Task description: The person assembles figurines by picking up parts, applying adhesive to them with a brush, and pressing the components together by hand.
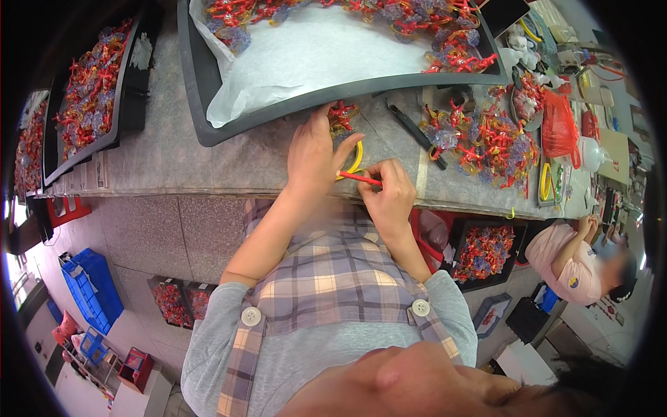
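My left hand is closed around a curved yellow band, its thumb along the band and its fingers reaching up to the tray's near edge. Small red figure pieces show just beyond those fingers; whether they join the band I cannot tell. Between thumb and fingers, my right hand pinches a thin red stick that points left to the band's lower end. A large black tray, lined with white sheet, holds red, yellow and clear bluish pieces along its far side.
On the grey table a black-handled tool lies beside a heap of red and bluish pieces. Left stands another filled tray. A red bag is at the right, where another person sits. Blue crates stand on the floor.
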Demonstrator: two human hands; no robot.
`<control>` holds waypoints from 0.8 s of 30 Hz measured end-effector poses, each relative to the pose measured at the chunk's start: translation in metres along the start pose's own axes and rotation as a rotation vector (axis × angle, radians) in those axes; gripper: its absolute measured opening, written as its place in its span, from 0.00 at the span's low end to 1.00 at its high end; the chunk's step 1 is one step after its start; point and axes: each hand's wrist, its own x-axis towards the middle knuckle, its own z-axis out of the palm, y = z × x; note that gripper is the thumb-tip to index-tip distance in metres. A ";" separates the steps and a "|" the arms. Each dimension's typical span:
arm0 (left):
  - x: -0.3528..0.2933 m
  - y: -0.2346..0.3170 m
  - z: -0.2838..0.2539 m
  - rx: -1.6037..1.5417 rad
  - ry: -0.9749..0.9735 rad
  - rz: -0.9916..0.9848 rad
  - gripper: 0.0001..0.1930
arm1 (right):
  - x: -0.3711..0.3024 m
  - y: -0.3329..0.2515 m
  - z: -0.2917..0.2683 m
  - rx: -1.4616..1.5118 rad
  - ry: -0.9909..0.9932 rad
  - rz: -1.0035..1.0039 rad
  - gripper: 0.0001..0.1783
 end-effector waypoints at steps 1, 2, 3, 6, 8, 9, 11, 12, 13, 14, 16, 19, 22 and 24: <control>0.000 0.000 -0.001 -0.007 0.002 -0.008 0.33 | 0.001 -0.001 0.001 -0.007 0.012 0.003 0.11; 0.000 -0.001 -0.001 -0.007 0.001 -0.007 0.33 | 0.002 0.000 0.002 -0.007 0.014 0.004 0.11; 0.000 -0.001 -0.002 0.007 0.002 -0.007 0.33 | 0.004 0.001 0.002 -0.058 0.049 0.031 0.10; 0.000 -0.001 -0.004 0.030 0.004 -0.015 0.33 | 0.012 0.017 -0.011 -0.072 0.153 0.155 0.10; 0.000 0.000 -0.004 0.035 -0.003 -0.010 0.33 | 0.020 0.006 -0.027 0.142 0.165 0.176 0.07; -0.002 0.001 -0.005 0.007 -0.020 -0.030 0.32 | 0.026 -0.001 -0.030 0.293 0.182 0.159 0.04; 0.000 0.001 -0.007 -0.026 -0.034 -0.027 0.32 | 0.041 0.005 -0.020 0.546 0.261 0.019 0.06; -0.001 0.001 -0.007 -0.187 -0.047 -0.053 0.32 | 0.044 0.004 -0.020 0.544 0.276 0.013 0.06; -0.003 0.000 -0.009 -0.342 -0.058 -0.084 0.31 | 0.046 0.001 -0.018 0.867 0.179 0.214 0.07; -0.004 0.002 -0.011 -0.339 -0.055 -0.073 0.31 | 0.048 -0.003 -0.016 1.185 0.069 0.417 0.08; -0.007 0.006 -0.016 -0.591 -0.109 -0.135 0.33 | 0.052 -0.009 -0.012 1.338 0.066 0.396 0.10; -0.010 0.008 -0.019 -0.744 -0.117 -0.191 0.34 | 0.050 -0.010 -0.005 1.506 0.117 0.414 0.08; -0.011 0.010 -0.021 -0.800 -0.111 -0.203 0.34 | 0.049 -0.015 -0.006 1.502 0.120 0.412 0.06; -0.012 0.011 -0.021 -0.810 -0.105 -0.202 0.34 | 0.050 -0.019 -0.003 1.432 0.145 0.353 0.07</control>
